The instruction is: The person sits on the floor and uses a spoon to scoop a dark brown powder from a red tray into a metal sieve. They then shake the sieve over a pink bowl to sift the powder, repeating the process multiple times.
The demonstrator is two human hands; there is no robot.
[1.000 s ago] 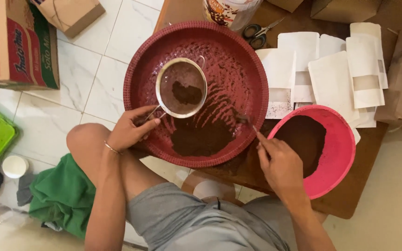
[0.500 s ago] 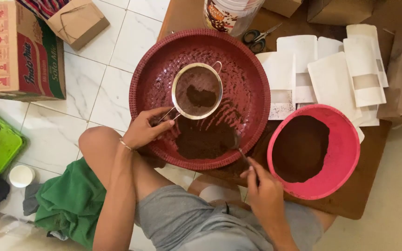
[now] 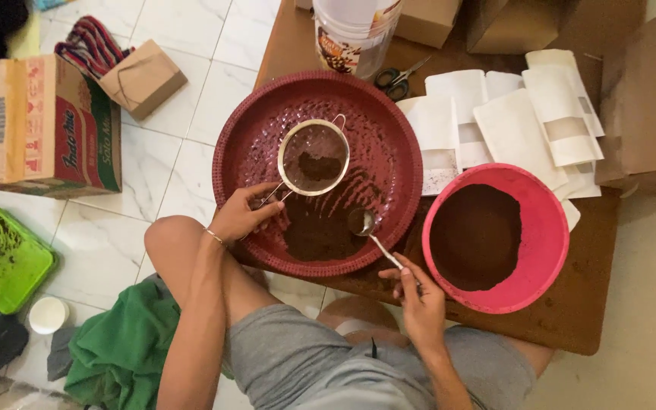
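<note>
Left hand (image 3: 241, 219) grips handle of round metal mesh sieve (image 3: 313, 157) over dark-red woven tray (image 3: 256, 121); right hand (image 3: 417, 292) pinches steel spoon (image 3: 366, 226) w/ brown powder. Both light, rigid; powder spills easily, so hold by handles.

A low bench (image 3: 571, 319) sits on the floor (image 3: 184, 30). On it, a round tray (image 3: 396, 129) lies to the left and a bowl (image 3: 552, 228) just right of it — powder in both. A sieve (image 3: 314, 158) hangs over the tray, held by the left hand (image 3: 241, 216). The right hand (image 3: 419, 296) holds a spoon (image 3: 364, 224) over the tray's near side. Behind the bowl lie pouches (image 3: 518, 121); behind the tray, scissors (image 3: 395, 80) and a tub (image 3: 354, 30). Left of the bench, on the floor — a box (image 3: 47, 125).
</note>
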